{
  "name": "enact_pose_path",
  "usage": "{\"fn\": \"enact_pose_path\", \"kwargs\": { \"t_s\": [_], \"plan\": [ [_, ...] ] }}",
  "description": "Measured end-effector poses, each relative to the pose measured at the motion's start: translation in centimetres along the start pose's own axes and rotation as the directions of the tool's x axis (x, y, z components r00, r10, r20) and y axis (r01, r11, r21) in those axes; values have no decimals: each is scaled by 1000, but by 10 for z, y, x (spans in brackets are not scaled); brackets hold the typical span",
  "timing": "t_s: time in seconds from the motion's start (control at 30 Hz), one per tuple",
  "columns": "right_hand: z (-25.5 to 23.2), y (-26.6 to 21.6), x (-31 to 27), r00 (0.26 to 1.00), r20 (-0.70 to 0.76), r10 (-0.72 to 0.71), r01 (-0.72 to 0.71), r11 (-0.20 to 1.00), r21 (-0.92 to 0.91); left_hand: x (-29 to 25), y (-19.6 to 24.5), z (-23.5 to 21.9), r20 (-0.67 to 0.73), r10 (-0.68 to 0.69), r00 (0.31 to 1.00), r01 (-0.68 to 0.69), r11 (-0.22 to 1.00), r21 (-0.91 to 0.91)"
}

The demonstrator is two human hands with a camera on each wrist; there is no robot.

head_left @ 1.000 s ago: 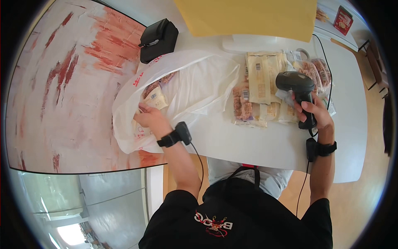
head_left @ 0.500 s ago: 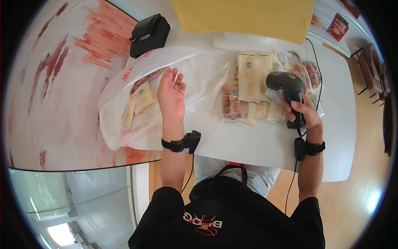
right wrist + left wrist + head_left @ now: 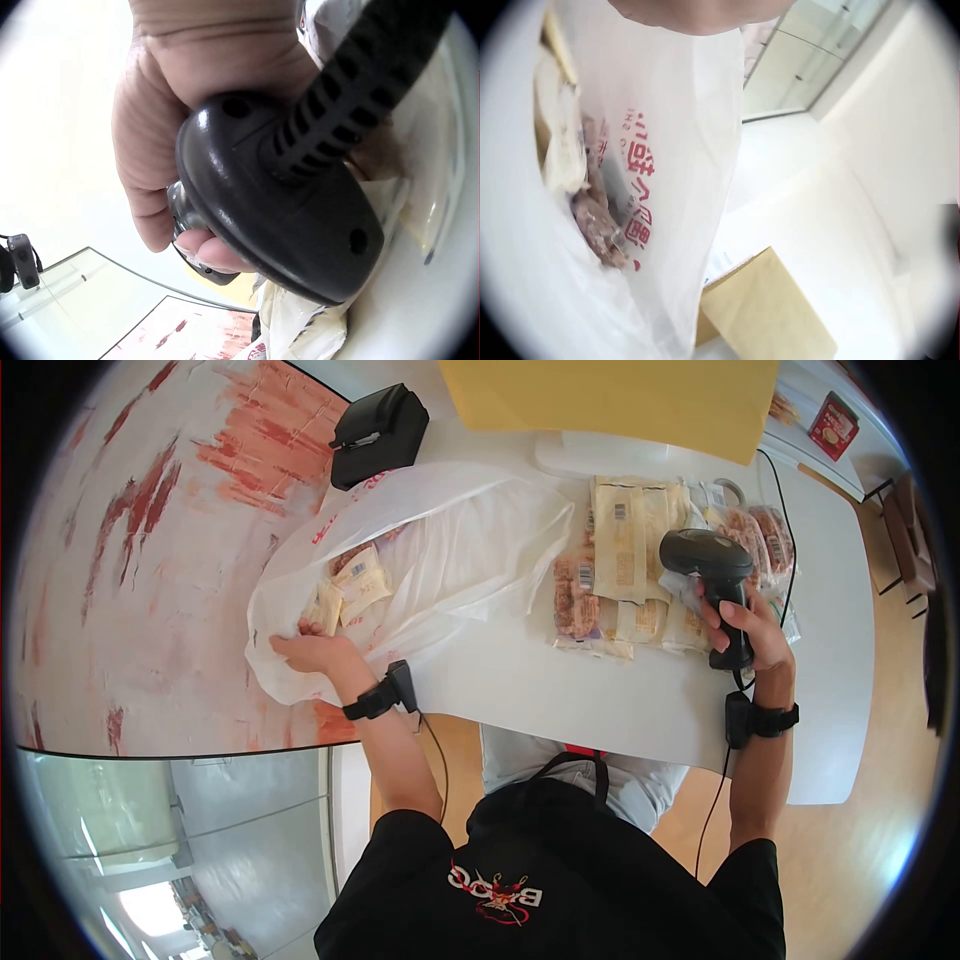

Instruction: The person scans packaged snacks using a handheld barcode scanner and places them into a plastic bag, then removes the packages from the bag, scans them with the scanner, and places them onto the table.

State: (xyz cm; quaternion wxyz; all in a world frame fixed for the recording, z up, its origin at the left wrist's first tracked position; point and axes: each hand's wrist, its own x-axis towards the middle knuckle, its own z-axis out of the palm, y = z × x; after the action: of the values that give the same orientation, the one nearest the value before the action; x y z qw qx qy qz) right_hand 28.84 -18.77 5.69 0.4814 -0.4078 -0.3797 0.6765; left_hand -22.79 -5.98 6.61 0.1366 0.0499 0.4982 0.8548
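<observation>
My right hand (image 3: 760, 630) grips a black handheld barcode scanner (image 3: 706, 553) by its handle, above food packets on the white table. Its cable end (image 3: 307, 127) fills the middle of the right wrist view. To the left, a white plastic bag (image 3: 470, 550) with red print lies with its mouth spread. Cream packets (image 3: 365, 585) and a reddish-brown packet (image 3: 598, 225) lie inside. My left hand (image 3: 320, 653) is at the bag's near left side, fingertips beside a cream packet; I cannot tell whether they pinch anything. Only part of that hand shows in the left wrist view.
Flat cream packets (image 3: 622, 545) and brown-filled packets (image 3: 577, 595) lie piled right of the bag. A black box-shaped device (image 3: 380, 435) stands behind the bag. A yellow panel (image 3: 610, 400) rises at the back; the scanner's cable (image 3: 790, 500) runs along the right.
My left hand left the bag's side, rose open over the bag, then came down at its near left side. My right hand keeps holding the scanner in about the same place.
</observation>
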Motion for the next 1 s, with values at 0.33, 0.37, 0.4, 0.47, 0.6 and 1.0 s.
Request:
{"fn": "enact_pose_path", "kwargs": {
  "t_s": [0.33, 0.37, 0.4, 0.47, 0.6, 1.0],
  "plan": [
    [1, -2, -1, 1000, 0, 7, -7, 1000, -6, -8, 37, 30, 357, 220, 908, -111, 947, -302],
    [3, -3, -1, 1000, -2, 8, -8, 1000, -11, -7, 34, 33, 390, 189, 901, -57, 944, -325],
    [3, -4, 0, 1000, -7, 4, -4, 1000, -10, -7, 30, 33, 394, 187, 900, -52, 943, -327],
    [3, -4, -1, 1000, 16, 8, -8, 1000, -12, -25, 30, 32, 379, -23, 925, 125, 961, -247],
    [4, -5, -2, 1000, -28, 5, -7, 998, -56, -39, 1, 11, 526, -75, 847, 171, 976, -136],
    [2, -1, 1, 1000, 28, 1, -1, 1000, 18, -219, -34, 41, 830, -544, -120, -309, 815, 490]
  ]
}}
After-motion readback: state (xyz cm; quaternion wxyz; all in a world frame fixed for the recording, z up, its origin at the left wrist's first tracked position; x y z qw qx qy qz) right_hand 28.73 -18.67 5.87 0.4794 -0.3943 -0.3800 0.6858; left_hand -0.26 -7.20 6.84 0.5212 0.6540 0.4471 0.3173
